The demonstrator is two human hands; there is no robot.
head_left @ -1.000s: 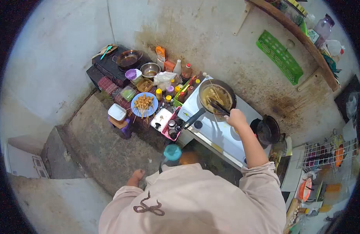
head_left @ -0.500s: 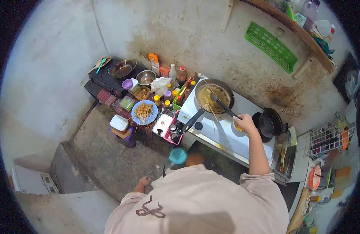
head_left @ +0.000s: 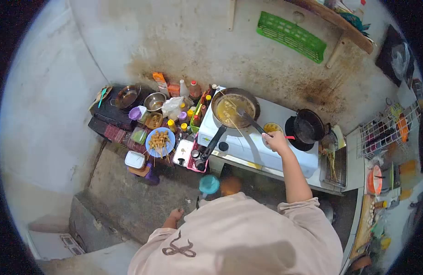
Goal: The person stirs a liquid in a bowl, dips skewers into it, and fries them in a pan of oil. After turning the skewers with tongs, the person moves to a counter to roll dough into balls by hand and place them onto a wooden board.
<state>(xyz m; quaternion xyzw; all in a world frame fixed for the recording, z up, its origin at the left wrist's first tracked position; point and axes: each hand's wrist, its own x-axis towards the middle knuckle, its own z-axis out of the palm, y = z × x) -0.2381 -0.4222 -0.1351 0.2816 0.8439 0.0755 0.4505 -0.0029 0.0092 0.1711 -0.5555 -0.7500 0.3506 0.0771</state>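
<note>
My right hand (head_left: 276, 141) is closed round the handle of a black spatula (head_left: 253, 123). The spatula's head dips into the frying pan (head_left: 251, 99), where yellowish oil or liquid lies with a few pale pieces. Skewers stick out over the pan's front edge. Just behind my right hand, a small bowl with yellow contents (head_left: 273, 128) is partly covered by it. My left hand (head_left: 176, 213) hangs low beside my body, over the floor, fingers curled, with nothing visible in it. On the left, a blue plate (head_left: 152, 152) carries several skewers of brown food.
A black wok (head_left: 308, 127) sits on the stove (head_left: 259, 153) to the right. Bottles, a metal bowl (head_left: 155, 101) and a pink basket (head_left: 196, 168) crowd the left side. A rack tray with skewers (head_left: 340, 167) stands far right; a teal container (head_left: 209, 184) is below the stove.
The whole view has shifted, so the stove and plate appear further left and the wok lower. My right hand still grips the spatula in the pan; its head sits slightly nearer the pan's middle.
</note>
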